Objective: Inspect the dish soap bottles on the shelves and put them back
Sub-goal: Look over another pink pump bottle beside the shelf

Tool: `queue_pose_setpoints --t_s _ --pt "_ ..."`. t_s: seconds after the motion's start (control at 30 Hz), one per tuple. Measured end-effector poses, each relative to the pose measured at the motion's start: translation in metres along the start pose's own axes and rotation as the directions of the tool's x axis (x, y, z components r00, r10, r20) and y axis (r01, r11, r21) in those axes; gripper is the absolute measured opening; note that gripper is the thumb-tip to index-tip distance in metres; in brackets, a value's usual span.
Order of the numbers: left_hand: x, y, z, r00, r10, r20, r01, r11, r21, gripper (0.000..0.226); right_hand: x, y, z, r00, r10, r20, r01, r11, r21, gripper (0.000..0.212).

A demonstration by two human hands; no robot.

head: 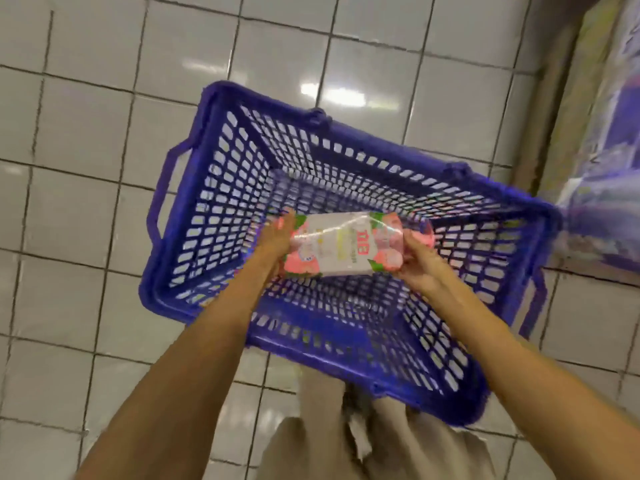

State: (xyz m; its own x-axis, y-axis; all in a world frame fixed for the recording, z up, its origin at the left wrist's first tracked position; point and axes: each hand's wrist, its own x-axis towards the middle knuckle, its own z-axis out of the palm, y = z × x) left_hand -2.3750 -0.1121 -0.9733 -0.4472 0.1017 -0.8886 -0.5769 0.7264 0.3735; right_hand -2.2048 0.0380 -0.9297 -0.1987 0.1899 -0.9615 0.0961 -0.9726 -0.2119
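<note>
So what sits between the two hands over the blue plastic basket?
Head view: a pink-and-white labelled clear bottle, lying sideways, left hand and right hand at its ends.

The basket [242,161] sits on the floor [86,202] before my legs. I hold the bottle [343,245] lying sideways over it: my left hand [277,237] at nine o'clock, my right hand [415,258] at three (shelving [602,133] at two o'clock).

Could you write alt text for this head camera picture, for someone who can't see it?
Seen from above, a person's left hand and right hand hold a pink-and-white labelled bottle sideways over a blue plastic shopping basket. The basket sits on a white tiled floor, with blurred store shelving at the right edge.
</note>
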Motion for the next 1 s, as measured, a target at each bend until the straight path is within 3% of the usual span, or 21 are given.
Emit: queue_pose_setpoints --t_s 0.1,0.2,0.43,0.57,0.63,0.73,0.8,0.87,0.93,1.0 --pt "0.031 -0.015 0.016 1.000 -0.008 -0.024 0.009 0.997 0.071 0.048 0.047 0.001 -0.010 0.990 0.051 -0.131 -0.065 0.992 -0.107 0.014" --pt "0.050 -0.022 0.025 0.999 -0.005 -0.036 0.009 0.992 0.126 0.057 0.072 0.003 -0.016 0.977 0.107 -0.182 -0.131 0.984 -0.122 0.019" --pt "0.061 -0.023 0.033 0.998 -0.015 -0.054 0.024 0.984 0.176 0.049 0.092 0.012 -0.027 0.971 0.120 -0.206 -0.133 0.990 -0.047 0.021" --pt "0.049 -0.011 0.029 1.000 -0.006 -0.022 0.013 0.930 0.367 0.056 0.085 0.011 -0.022 0.965 0.113 -0.237 -0.154 0.975 -0.160 0.011" --pt "0.030 -0.004 0.025 1.000 0.001 -0.006 0.002 0.905 0.425 0.056 0.072 0.008 -0.020 0.957 0.053 -0.286 -0.146 0.938 -0.314 0.007" --pt "-0.017 0.013 0.006 0.990 0.123 -0.073 -0.071 0.868 0.492 0.046 0.026 -0.006 -0.015 0.961 -0.125 -0.248 -0.054 0.792 -0.608 0.028" --pt "-0.061 0.034 -0.012 0.981 0.189 -0.051 -0.128 0.817 0.562 0.039 -0.026 -0.020 -0.009 0.974 -0.182 -0.134 0.026 0.679 -0.734 0.028" --pt "-0.118 0.065 -0.034 0.976 0.218 0.023 -0.186 0.772 0.608 0.033 -0.094 -0.036 0.000 0.948 -0.318 -0.004 0.162 0.493 -0.855 0.024" --pt "-0.195 0.095 -0.056 0.972 0.221 0.078 -0.221 0.754 0.619 0.032 -0.175 -0.052 0.008 0.905 -0.412 0.105 0.253 0.323 -0.912 0.022" --pt "-0.280 0.122 -0.077 0.959 0.261 0.107 -0.266 0.713 0.648 0.033 -0.262 -0.069 0.013 0.892 -0.417 0.177 0.311 0.279 -0.909 0.020"
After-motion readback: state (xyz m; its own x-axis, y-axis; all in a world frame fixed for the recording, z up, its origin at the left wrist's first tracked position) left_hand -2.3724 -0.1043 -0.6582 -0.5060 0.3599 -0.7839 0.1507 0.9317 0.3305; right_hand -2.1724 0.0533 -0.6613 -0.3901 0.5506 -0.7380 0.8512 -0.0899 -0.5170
